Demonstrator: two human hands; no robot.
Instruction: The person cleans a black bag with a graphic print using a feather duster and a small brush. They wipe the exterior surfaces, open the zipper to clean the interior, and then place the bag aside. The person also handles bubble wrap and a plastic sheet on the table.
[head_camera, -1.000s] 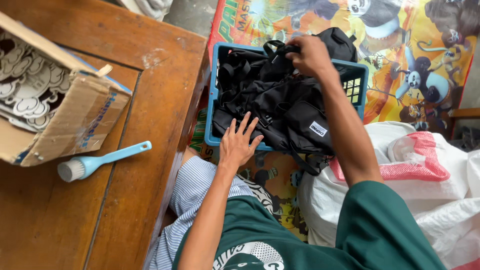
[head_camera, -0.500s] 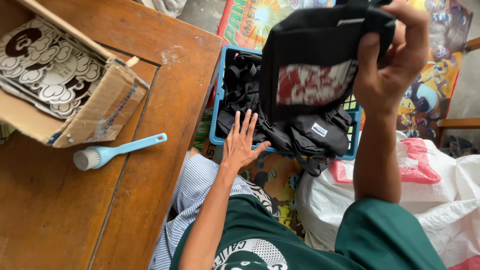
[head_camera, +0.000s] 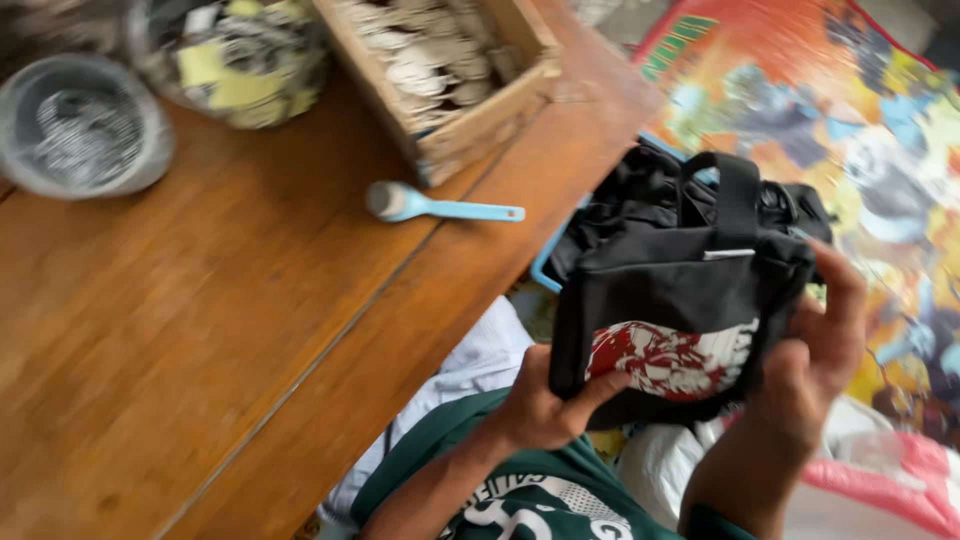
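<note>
Head view: a black bag (head_camera: 680, 310) with a red and white print is held up beside the counter (head_camera: 200, 330), over a blue basket (head_camera: 548, 268). It is gripped at its lower corner by the left hand (head_camera: 545, 405), fingers curled, and clasped at its side by the right hand (head_camera: 815, 345).

Left hand (head_camera: 545, 405) left the basket; both hands now hold the black bag (head_camera: 680, 310) lower.
</note>
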